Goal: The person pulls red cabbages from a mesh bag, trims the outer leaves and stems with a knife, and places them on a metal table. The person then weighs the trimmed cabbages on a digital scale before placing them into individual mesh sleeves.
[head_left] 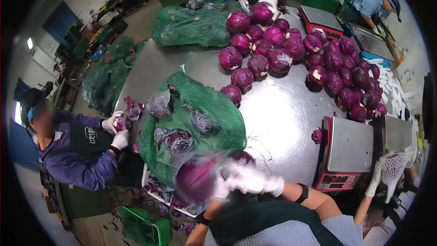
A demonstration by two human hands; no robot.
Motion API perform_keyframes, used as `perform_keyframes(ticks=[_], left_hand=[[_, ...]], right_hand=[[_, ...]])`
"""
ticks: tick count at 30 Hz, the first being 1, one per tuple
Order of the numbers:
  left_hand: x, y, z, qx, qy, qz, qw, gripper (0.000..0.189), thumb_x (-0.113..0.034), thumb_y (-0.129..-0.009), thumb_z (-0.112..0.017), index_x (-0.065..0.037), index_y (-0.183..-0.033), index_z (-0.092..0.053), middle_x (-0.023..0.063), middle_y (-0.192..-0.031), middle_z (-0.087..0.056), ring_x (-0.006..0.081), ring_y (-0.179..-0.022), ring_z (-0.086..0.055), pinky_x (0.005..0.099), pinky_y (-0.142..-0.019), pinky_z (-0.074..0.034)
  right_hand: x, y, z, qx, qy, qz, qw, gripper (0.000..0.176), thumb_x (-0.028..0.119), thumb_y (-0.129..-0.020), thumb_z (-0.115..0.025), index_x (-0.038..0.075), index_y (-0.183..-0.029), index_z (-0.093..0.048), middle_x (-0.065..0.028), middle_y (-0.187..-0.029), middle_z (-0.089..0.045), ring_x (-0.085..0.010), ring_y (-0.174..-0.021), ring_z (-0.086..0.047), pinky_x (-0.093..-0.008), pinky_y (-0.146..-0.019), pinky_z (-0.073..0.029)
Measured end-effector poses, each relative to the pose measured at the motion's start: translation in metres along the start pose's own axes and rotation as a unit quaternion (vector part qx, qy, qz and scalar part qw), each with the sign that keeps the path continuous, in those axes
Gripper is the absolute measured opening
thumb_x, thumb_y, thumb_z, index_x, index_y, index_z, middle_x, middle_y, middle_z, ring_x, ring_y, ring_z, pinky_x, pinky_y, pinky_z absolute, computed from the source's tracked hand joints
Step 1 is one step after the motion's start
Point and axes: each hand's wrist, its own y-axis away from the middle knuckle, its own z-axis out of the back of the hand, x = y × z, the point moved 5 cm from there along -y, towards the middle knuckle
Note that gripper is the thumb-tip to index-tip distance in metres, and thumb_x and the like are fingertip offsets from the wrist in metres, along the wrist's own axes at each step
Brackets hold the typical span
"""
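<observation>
Both of my hands wear white gloves and are smeared by motion at the near edge of the metal table point(268, 95). My left hand point(221, 187) is against a blurred red cabbage point(195, 177), holding it from its right side. My right hand point(255, 180) is at the same cabbage's right, its fingers bent toward it; their exact grip is blurred. Part of another cabbage point(243, 156) shows just behind my hands. Beyond the held cabbage, a green mesh bag point(218, 114) lies open with dark-leaved cabbages point(180, 142) in and on it.
Many trimmed cabbages point(259, 65) cover the table's far and right parts. A red scale point(350, 146) stands right, another point(322, 17) farther back. A full mesh bag point(191, 27) lies at the back. Co-workers stand left, across and right. A white crate of leaves is below my hands.
</observation>
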Motion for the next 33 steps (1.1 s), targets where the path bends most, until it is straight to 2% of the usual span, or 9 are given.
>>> perform_keyframes(ticks=[2,4,6,8,12,21,24,28,33], left_hand=[[-0.004,0.012,0.009,0.114,0.199,0.053,0.972,0.072,-0.021,-0.078,-0.069,0.000,-0.132,-0.027,0.0165,-0.115,-0.053,0.0227,-0.104,-0.055,0.0330,-0.088,-0.046],[-0.070,0.054,0.018,0.014,-0.060,-0.016,0.998,0.072,-0.021,-0.077,-0.070,0.000,-0.132,-0.030,0.0179,-0.114,-0.053,0.0218,-0.103,-0.055,0.0320,-0.086,-0.046],[-0.081,0.070,0.036,-0.111,-0.295,-0.109,0.943,0.053,-0.023,-0.079,-0.067,0.001,-0.121,-0.047,0.0194,-0.116,-0.053,0.0294,-0.105,-0.054,0.0348,-0.089,-0.044],[-0.104,0.072,0.038,-0.168,-0.373,-0.288,0.866,0.048,-0.024,-0.079,-0.066,-0.002,-0.119,-0.051,0.0181,-0.117,-0.054,0.0339,-0.106,-0.052,0.0386,-0.090,-0.043],[-0.088,0.037,0.037,-0.141,-0.431,-0.277,0.847,0.041,-0.022,-0.084,-0.055,-0.011,-0.123,-0.052,0.0156,-0.125,-0.050,0.0388,-0.116,-0.044,0.0429,-0.097,-0.037],[-0.056,-0.058,0.121,-0.147,-0.513,-0.110,0.839,0.054,-0.041,-0.083,-0.055,-0.023,-0.133,-0.042,0.0116,-0.129,-0.049,0.0430,-0.114,-0.044,0.0519,-0.101,-0.028],[-0.061,-0.091,0.138,-0.178,-0.572,-0.175,0.781,0.054,-0.043,-0.084,-0.053,-0.018,-0.131,-0.043,0.0128,-0.126,-0.052,0.0405,-0.113,-0.046,0.0524,-0.102,-0.026],[-0.093,-0.137,0.158,-0.112,-0.472,-0.098,0.869,0.049,-0.038,-0.081,-0.057,-0.011,-0.121,-0.051,0.0122,-0.121,-0.056,0.0340,-0.110,-0.051,0.0446,-0.098,-0.035],[-0.184,-0.042,0.122,-0.176,-0.442,-0.222,0.851,0.045,-0.024,-0.075,-0.066,-0.009,-0.117,-0.056,0.0146,-0.115,-0.058,0.0320,-0.102,-0.057,0.0385,-0.089,-0.043]], right_hand=[[-0.014,-0.019,-0.028,-0.046,0.201,0.300,0.931,0.039,0.031,-0.088,-0.054,0.012,-0.122,-0.053,-0.0117,-0.083,-0.062,-0.0175,-0.058,-0.059,-0.0309,-0.056,-0.049],[0.003,-0.026,0.006,0.010,0.058,0.109,0.992,0.038,0.029,-0.087,-0.054,0.014,-0.123,-0.053,-0.0088,-0.077,-0.063,-0.0155,-0.055,-0.058,-0.0282,-0.055,-0.048],[-0.053,-0.070,0.036,-0.070,0.050,0.105,0.991,0.036,0.023,-0.086,-0.055,0.016,-0.122,-0.054,-0.0044,-0.064,-0.060,-0.0106,-0.052,-0.056,-0.0255,-0.054,-0.049],[-0.069,-0.087,0.070,-0.070,-0.032,-0.049,0.996,0.037,0.021,-0.087,-0.053,0.017,-0.124,-0.053,-0.0006,-0.079,-0.062,-0.0096,-0.058,-0.057,-0.0237,-0.053,-0.048],[-0.112,-0.127,0.131,-0.197,-0.078,0.022,0.977,0.045,0.021,-0.090,-0.048,0.020,-0.135,-0.041,-0.0007,-0.112,-0.054,-0.0109,-0.086,-0.055,-0.0252,-0.066,-0.048],[-0.121,-0.200,0.161,-0.219,-0.119,0.060,0.967,0.031,0.023,-0.092,-0.049,0.017,-0.122,-0.050,-0.0037,-0.113,-0.052,-0.0183,-0.101,-0.050,-0.0365,-0.079,-0.047],[-0.127,-0.245,0.164,-0.243,-0.147,0.063,0.957,0.031,0.024,-0.091,-0.052,0.015,-0.121,-0.049,0.0019,-0.089,-0.048,-0.0105,-0.079,-0.047,-0.0306,-0.064,-0.046],[-0.114,-0.250,0.174,-0.201,-0.203,-0.011,0.958,0.036,0.023,-0.092,-0.051,0.014,-0.127,-0.045,-0.0024,-0.093,-0.054,-0.0131,-0.077,-0.054,-0.0296,-0.064,-0.050],[-0.089,-0.141,0.203,-0.072,-0.052,-0.055,0.995,0.040,0.017,-0.092,-0.045,0.008,-0.131,-0.041,-0.0068,-0.093,-0.061,-0.0145,-0.079,-0.062,-0.0249,-0.062,-0.053]])
